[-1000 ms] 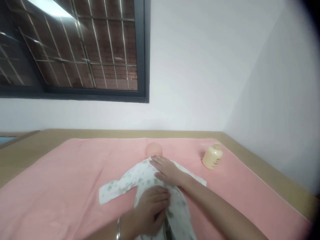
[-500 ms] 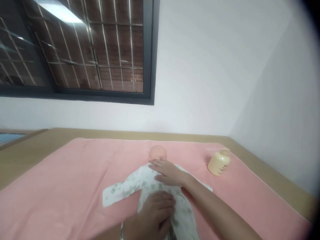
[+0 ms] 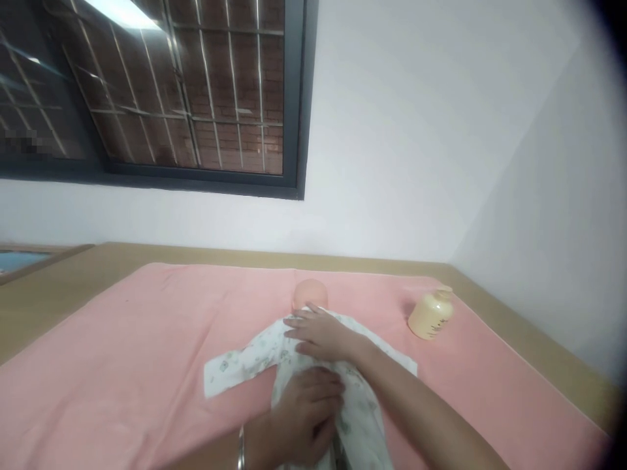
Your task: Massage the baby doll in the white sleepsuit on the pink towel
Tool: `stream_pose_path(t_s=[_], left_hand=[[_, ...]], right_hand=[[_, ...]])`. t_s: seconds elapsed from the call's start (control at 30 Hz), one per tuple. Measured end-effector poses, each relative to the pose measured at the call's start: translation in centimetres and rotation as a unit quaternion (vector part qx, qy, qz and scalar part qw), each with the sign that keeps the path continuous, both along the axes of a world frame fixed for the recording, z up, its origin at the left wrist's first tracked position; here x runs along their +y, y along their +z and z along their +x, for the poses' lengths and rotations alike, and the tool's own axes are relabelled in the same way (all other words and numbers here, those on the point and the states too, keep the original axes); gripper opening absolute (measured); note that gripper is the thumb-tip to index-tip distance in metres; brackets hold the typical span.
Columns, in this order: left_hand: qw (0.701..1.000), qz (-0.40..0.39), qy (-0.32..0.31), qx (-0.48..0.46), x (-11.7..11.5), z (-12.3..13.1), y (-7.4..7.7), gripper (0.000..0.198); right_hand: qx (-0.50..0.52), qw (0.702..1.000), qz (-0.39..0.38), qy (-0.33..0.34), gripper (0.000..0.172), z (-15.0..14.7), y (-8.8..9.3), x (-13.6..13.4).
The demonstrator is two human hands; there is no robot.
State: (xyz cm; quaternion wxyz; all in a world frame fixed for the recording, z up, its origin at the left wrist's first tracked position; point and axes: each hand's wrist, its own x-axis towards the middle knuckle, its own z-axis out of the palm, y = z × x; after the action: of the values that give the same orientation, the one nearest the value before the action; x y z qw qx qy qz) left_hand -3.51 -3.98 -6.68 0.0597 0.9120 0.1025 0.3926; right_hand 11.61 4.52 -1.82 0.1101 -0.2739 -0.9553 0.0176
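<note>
A doll lies on its back on a pink mat, its head toward the wall. It wears a white baby romper with small green prints, the sleeves spread to both sides. My right hand rests flat on the upper chest, just below the head, with fingers stretched out. Lower on the front, my left hand, with a silver bangle at its wrist, has its fingers curled round the romper's fabric. The exact spot it pinches is hidden under the fingers.
A cream pump bottle stands on the mat to the right. The mat covers a tan table top with a raised edge near the white wall. A barred window is at upper left.
My right hand has shifted slightly left and up on the doll's chest. My left hand stays at the romper's front, nearly unmoved. The camera view has tilted a little.
</note>
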Motion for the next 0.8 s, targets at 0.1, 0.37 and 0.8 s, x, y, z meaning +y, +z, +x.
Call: stream_pose_path(t_s=[0.1,0.37,0.8], left_hand=[[1.0,-0.006,-0.002,0.009,-0.1,0.0,0.1,0.04],[0.999,-0.026,0.008,-0.038,-0.4,0.7,0.9,0.028],[0.999,0.009,-0.007,-0.043,-0.2,0.3,0.6,0.039]], right_hand=[[0.019,0.999,-0.001,-0.051,0.045,2.1,-0.7,-0.8],[0.003,0.999,-0.022,-0.043,0.049,3.0,-0.5,-3.7],[0.031,0.998,0.018,-0.047,0.045,2.7,-1.2,-0.2]])
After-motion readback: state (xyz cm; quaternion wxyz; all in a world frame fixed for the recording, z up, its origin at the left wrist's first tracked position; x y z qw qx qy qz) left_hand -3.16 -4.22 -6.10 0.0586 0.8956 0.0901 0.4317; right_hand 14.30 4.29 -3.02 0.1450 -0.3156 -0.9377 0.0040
